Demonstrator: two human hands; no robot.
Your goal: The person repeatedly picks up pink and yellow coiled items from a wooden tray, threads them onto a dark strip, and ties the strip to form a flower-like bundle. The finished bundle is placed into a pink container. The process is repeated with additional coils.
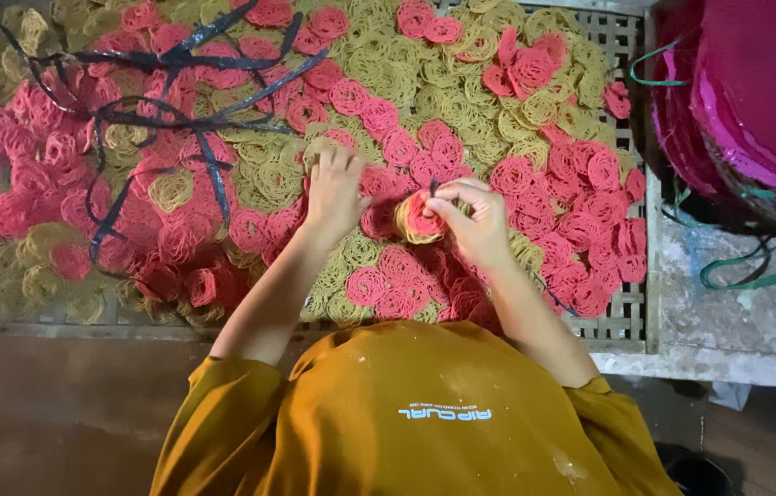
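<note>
- Nearest the camera: the person's mustard-yellow shirt [425,413] fills the lower middle; both forearms reach forward over the near edge of the slatted tray [631,317].
- Right hand [471,216]: fingers pinched together, grip grasping a small stack of round noodle-like discs [417,219], yellow outside, pink showing at its face. A bit of dark strip seems to sit at the fingertips; too small to be sure.
- The stack is held just above the heap, near the middle of the tray, slightly toward its near edge.
- Left hand [335,188]: fingers curled down onto the loose discs just left of the stack; it rests on them, but whether the grip is clenched on one I cannot tell.
- Judged progress: one small bundle is in hand; no other finished bundle can be made out. The loose heap of pink and yellow discs [388,119] covers almost the whole tray, so most of the work appears left.
- Left half of the tray: a tangle of dark plastic strips [177,101] lies over the discs, many seemingly unused.
- Far right, beyond the tray's right edge: stacked magenta round lids or trays [755,92] with green straps [755,276], standing on a rough concrete ledge [728,321].
</note>
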